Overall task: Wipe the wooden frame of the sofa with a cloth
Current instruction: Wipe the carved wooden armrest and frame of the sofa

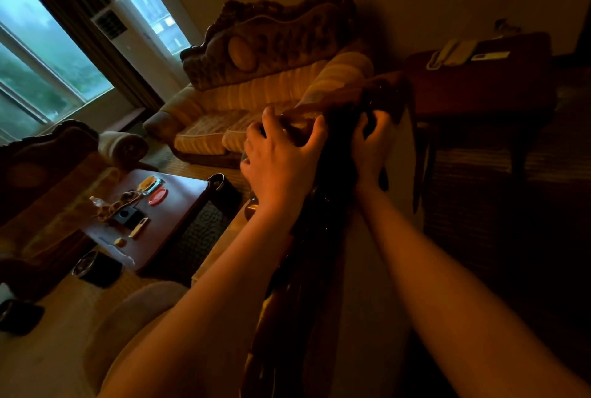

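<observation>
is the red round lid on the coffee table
Yes, the red round lid lies on the coffee table top, beside a yellow one.

Showing are two hands, left hand (281,154) and right hand (372,141), two carved sofas (275,55) (41,154), and one coffee table (179,202).

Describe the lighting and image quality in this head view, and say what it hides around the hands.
Head view: dim, warm orange light; the window glows cool blue-green and bright. Wide-angle distortion tilts the room and bends straight lines. The left hand and right hand are lit, but the dark wooden frame beneath them sinks into shadow, so I cannot make out a cloth. The right side is almost black.
</observation>
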Demonstrator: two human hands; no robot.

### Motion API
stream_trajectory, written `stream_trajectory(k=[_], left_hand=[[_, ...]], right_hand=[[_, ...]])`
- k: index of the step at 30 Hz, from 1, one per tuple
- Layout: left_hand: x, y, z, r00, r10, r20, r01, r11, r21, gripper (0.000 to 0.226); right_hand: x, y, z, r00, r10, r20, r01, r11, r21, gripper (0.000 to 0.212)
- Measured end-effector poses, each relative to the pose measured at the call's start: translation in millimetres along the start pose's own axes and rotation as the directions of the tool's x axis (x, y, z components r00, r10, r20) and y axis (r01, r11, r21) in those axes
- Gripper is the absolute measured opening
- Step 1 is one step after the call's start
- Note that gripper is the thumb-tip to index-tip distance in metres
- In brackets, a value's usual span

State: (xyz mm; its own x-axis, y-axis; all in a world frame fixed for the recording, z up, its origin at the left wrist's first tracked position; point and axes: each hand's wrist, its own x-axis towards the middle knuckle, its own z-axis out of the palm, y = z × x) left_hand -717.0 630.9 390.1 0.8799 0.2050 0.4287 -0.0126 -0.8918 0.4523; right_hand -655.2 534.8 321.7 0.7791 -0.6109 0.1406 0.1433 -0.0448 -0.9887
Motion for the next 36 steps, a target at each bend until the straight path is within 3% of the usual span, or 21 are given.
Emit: stream_trajectory(k=[3, 6, 11, 15, 16, 20, 23, 27, 29, 32, 36], left_hand=[[0, 1, -1, 1.0, 0.008, 0.0, -0.008, 1.0, -0.002, 0.081], [0, 2, -1, 1.0, 0.015, -0.007, -0.015, 1.0, -0.006, 0.08], [0, 3, 0, 1.0, 0.005, -0.016, -0.005, 1.0, -0.002, 0.084], [0, 2, -3, 1.0, -0.019, -0.018, 0.019, 1.0, -0.025, 0.086], [-1, 2, -3, 0.999, -0.023, -0.025, 0.022, 0.999, -0.027, 0.085], [-2, 2, -4, 0.999, -0.023, -0.029, 0.022, 1.0, -0.021, 0.083], [-1, 3, -4, 0.999, -0.025, -0.029, 0.024, 1.0, -0.012, 0.083], [0, 5, -3, 0.998, -0.043, -0.041, 0.042, 0.999, -0.02, 0.081], [-1, 5, -2, 0.998, -0.055, -0.044, 0.055, 0.998, -0.008, 0.079], [-4, 7, -2, 0.997, -0.069, -0.043, 0.069, 0.998, -0.001, 0.077], [-5, 8, -5, 0.994, -0.088, -0.058, 0.088, 0.996, -0.001, 0.073]], right_hand=[[19, 15, -6, 0.987, 0.153, 0.056, -0.152, 0.988, -0.013, 0.034], [-19, 28, -18, 0.963, 0.252, 0.091, -0.257, 0.965, 0.045, 0.033], [-90, 12, -21, 0.987, 0.118, 0.109, -0.136, 0.975, 0.178, 0.031], [-52, -31, -5, 0.986, -0.141, -0.084, 0.153, 0.977, 0.151, 0.027], [-33, -37, 0, 0.983, -0.155, -0.101, 0.168, 0.978, 0.126, 0.027], [39, -25, 11, 0.996, 0.065, -0.053, -0.068, 0.996, -0.061, 0.035], [63, -3, 6, 0.976, 0.219, 0.016, -0.218, 0.976, -0.027, 0.036], [30, 5, -1, 0.997, 0.071, 0.021, -0.073, 0.994, 0.079, 0.033], [-6, 14, -7, 0.995, 0.02, 0.099, -0.032, 0.992, 0.125, 0.033], [-21, 23, -11, 0.985, 0.076, 0.156, -0.092, 0.991, 0.097, 0.032], [45, 12, -2, 0.977, 0.161, 0.139, -0.163, 0.987, 0.001, 0.033]])
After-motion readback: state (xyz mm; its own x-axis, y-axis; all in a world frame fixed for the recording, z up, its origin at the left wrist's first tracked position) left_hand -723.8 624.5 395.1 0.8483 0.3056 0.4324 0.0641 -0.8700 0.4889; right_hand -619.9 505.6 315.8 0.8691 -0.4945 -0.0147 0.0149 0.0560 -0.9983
